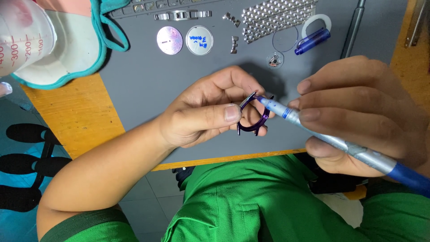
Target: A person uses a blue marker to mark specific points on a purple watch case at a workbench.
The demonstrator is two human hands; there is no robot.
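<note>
Ring [253, 117] of purple metal sat pinched in my left hand [204, 112]; my right hand [358, 112], clamped on a pen [331, 141], touched its tip to the ring's top.

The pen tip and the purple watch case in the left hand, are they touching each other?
Touching. The head view shows the pen tip resting on the upper rim of the purple watch case, no gap visible.

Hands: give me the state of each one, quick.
Left hand: closed on a purple watch case, pinched between thumb and fingers.
Right hand: closed on a blue and silver pen, tip at the case.
</note>
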